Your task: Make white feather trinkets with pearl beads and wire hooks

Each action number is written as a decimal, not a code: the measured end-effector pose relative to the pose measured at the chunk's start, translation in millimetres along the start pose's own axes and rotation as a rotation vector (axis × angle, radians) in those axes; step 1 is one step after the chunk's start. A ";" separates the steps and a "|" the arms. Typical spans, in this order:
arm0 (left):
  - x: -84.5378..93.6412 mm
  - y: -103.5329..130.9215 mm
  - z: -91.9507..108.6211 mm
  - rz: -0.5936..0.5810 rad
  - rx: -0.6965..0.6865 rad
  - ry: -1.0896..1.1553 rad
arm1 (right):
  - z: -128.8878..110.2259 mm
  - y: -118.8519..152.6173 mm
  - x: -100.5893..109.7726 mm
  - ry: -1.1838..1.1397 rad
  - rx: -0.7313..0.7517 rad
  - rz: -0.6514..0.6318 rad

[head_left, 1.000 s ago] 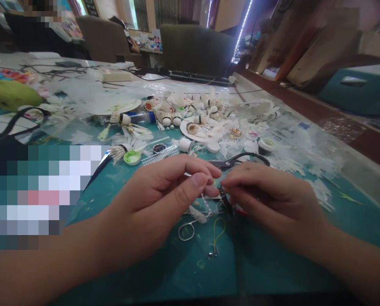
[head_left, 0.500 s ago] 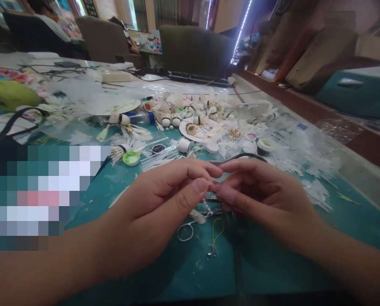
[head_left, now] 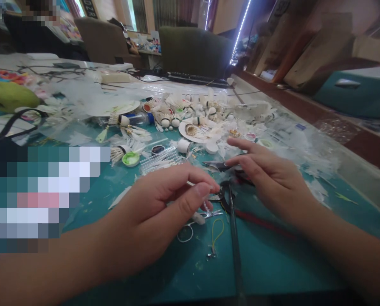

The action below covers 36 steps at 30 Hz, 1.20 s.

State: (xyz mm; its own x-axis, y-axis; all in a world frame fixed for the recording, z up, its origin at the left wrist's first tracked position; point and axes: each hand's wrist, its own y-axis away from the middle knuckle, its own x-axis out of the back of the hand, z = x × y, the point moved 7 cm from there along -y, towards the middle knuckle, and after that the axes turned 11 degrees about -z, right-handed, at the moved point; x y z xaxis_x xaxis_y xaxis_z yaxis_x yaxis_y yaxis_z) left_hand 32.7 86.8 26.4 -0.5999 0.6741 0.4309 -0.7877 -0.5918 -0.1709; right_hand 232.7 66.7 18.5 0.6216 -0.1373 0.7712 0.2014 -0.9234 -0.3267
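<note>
My left hand (head_left: 170, 204) is closed, thumb pressed to fingers, around something small; a short clear beaded strand (head_left: 206, 206) hangs below its fingertips. My right hand (head_left: 266, 170) has its fingers spread over dark-handled pliers (head_left: 220, 165), and I cannot make out anything held in it. Between the hands lie cutters (head_left: 226, 197) with a red handle, and a long dark rod (head_left: 235, 242) runs toward the front edge. Scissors (head_left: 185, 233) lie partly beneath my left hand. In front of them rests a yellow cord loop (head_left: 218, 231) with a small metal end.
Shuttlecocks (head_left: 166, 122), white feather pieces and a round paper plate (head_left: 190, 135) crowd the middle of the teal table (head_left: 177, 276). An open green pot (head_left: 131, 158) stands beside strips of pearl beads (head_left: 161, 159). Further back are a keyboard (head_left: 196, 79), chairs (head_left: 194, 51) and a person.
My right hand has moved away from my left fingertips, up and to the right, and its fingers have spread. The cutters and rod now show more fully. My left hand has stayed nearly still.
</note>
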 end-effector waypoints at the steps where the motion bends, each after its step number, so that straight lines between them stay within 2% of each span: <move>1: -0.3 0.5 -0.3 -0.005 0.008 -0.007 | -5.3 1.2 3.1 0.057 0.050 0.043; 4: -2.4 0.3 0.6 -0.040 -0.002 -0.017 | -21.3 6.2 9.7 0.167 0.180 0.154; 6: -3.8 -0.8 1.0 -0.063 -0.017 -0.021 | -31.5 9.6 10.1 0.140 0.256 0.163; 12: -7.8 -3.8 1.2 -0.111 -0.049 -0.051 | -63.6 20.4 -6.8 0.079 0.453 -0.037; 15: -10.2 -3.6 0.8 -0.125 -0.063 -0.068 | -66.5 23.0 -10.9 0.069 0.454 -0.054; 23: -15.0 0.0 -3.4 -0.182 -0.077 -0.211 | -72.8 26.1 -8.1 0.105 0.466 0.002; 31: -12.3 -6.8 -5.4 -0.205 -0.095 -0.155 | -73.1 22.2 -8.4 0.042 0.483 0.037; 36: -14.6 -7.5 2.2 -0.238 -0.120 -0.197 | -78.1 22.1 -7.6 0.023 0.487 0.042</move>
State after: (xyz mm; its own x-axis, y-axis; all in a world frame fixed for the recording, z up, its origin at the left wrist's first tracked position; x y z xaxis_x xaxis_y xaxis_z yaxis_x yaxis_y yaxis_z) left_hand 47.7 80.4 23.4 -0.3673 0.6817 0.6327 -0.9206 -0.3633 -0.1430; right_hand 173.3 19.3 48.0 0.6212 -0.1840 0.7617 0.5104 -0.6425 -0.5715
